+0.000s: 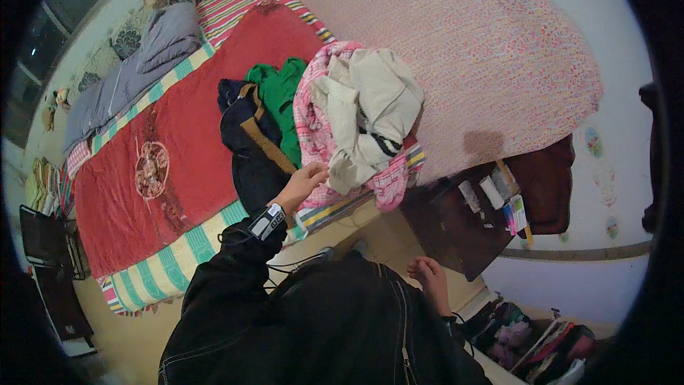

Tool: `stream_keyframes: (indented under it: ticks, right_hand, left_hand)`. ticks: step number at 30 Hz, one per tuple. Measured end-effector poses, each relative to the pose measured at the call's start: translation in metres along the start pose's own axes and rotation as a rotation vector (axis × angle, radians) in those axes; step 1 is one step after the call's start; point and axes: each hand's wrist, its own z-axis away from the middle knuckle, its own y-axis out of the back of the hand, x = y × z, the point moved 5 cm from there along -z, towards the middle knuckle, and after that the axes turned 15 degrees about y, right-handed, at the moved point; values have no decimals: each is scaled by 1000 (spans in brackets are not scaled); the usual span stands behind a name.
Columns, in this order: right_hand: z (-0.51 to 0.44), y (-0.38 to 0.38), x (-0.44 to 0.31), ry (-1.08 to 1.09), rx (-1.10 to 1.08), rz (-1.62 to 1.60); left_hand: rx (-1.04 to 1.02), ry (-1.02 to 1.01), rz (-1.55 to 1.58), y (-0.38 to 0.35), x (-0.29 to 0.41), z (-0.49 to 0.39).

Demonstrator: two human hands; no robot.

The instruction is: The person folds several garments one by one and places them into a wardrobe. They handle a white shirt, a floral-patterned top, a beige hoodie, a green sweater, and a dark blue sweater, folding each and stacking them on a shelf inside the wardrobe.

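Observation:
My left hand (pixel 303 186) reaches over the bed's edge, its fingertips at the lower edge of a crumpled cream garment (pixel 387 83). Whether they pinch the cloth or only touch it, I cannot tell. Under the cream garment is a pink patterned cloth (pixel 393 182), partly hidden. To its left lie a green garment (pixel 280 99) and a dark navy garment with tan bands (pixel 254 139). My right hand (pixel 429 280) hangs by the front of my black jacket, fingers loosely curled, with nothing visible in it.
A red blanket (pixel 197 133) covers much of the bed, with a grey quilt (pixel 120 83) along its far side. Beyond the clothes spreads a pink speckled cover (pixel 481 64). Small boxes (pixel 491 192) rest on a dark brown table (pixel 454 224). A bin of clothes (pixel 515 331) stands lower right.

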Motion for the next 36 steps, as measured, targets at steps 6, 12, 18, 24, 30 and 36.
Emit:
stream_keyframes:
  ticks: [6,12,18,24,30,36]
  right_hand:
    - [-36,22,-13,17,12,-33]
    - [-46,30,-17,9,46,6]
    - [-44,24,-25,-4,114,14]
    - [-79,-6,-35,23,10,101]
    - [-156,-64,-30,-51,-77,-54]
    - [-213,-159,-27,169,-168,-32]
  left_hand:
    - [182,-183,-201,-37,56,-47]
    - [687,-413,-459,-19,109,-77]
    - [640,-13,-563,4,99,-142]
    - [-92,69,-31,4,42,-109]
    - [-650,88,406,14,33,42]
    - [-793,318,229,3,-16,66]
